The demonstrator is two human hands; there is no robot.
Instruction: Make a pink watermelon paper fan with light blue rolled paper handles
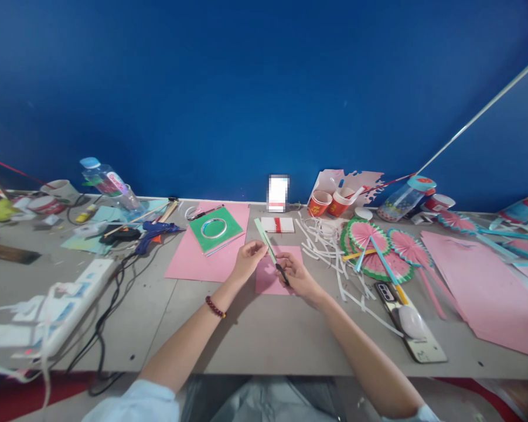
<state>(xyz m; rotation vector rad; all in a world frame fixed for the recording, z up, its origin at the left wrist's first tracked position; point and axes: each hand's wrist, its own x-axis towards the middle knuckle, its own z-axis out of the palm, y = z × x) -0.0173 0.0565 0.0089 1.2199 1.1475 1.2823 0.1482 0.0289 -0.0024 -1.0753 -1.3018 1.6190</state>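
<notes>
Near the middle of the table, my left hand (248, 259) pinches a pale green paper strip (261, 229) that slants up and away from me. Black-handled scissors (282, 275) are in my right hand (299, 278), its fingers curled round the handle. The blades meet or overlap the strip; whether they are open or closed I cannot tell. Beneath both hands lies a small pink paper square (270, 286). To the left, a green paper stack (226, 237) with a roll of tape (213, 228) on it rests on a larger pink sheet (180, 266).
White paper strips (340, 272) lie scattered right of my hands, beside watermelon-patterned paper fans (369, 237) and a phone (426, 350). Red paper cups (320, 203) stand behind. On the left are a blue glue gun (156, 232), a power strip (85, 287) with cables, and a bottle (114, 184).
</notes>
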